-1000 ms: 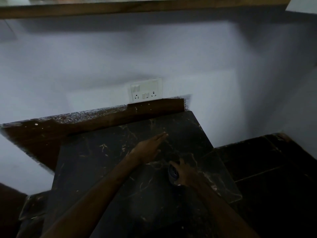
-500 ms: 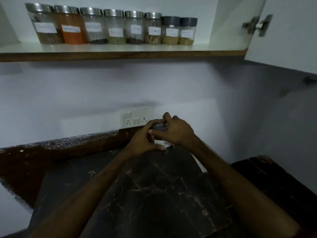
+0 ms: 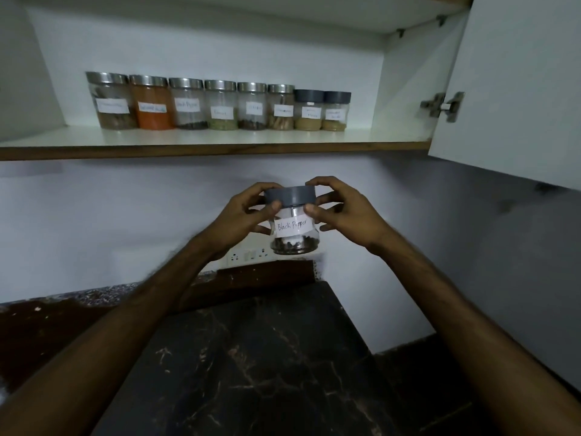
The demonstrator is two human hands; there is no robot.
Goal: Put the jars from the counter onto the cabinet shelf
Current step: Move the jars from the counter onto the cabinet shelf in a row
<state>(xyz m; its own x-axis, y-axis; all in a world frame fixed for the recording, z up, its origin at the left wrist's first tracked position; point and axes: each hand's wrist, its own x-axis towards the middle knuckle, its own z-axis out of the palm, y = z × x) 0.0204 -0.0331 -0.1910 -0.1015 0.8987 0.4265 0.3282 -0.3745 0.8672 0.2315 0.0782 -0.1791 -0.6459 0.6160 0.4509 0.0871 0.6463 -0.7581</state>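
The cabinet shelf (image 3: 220, 138) spans the upper frame, its door (image 3: 518, 89) swung wide at upper right, with board showing to the right of the row of eight jars (image 3: 220, 105), whose labels are mostly blurred. Mid-frame, above the dark counter (image 3: 251, 357), the left hand (image 3: 242, 215) and right hand (image 3: 345, 212) both grip the Black Pepper jar (image 3: 294, 228).
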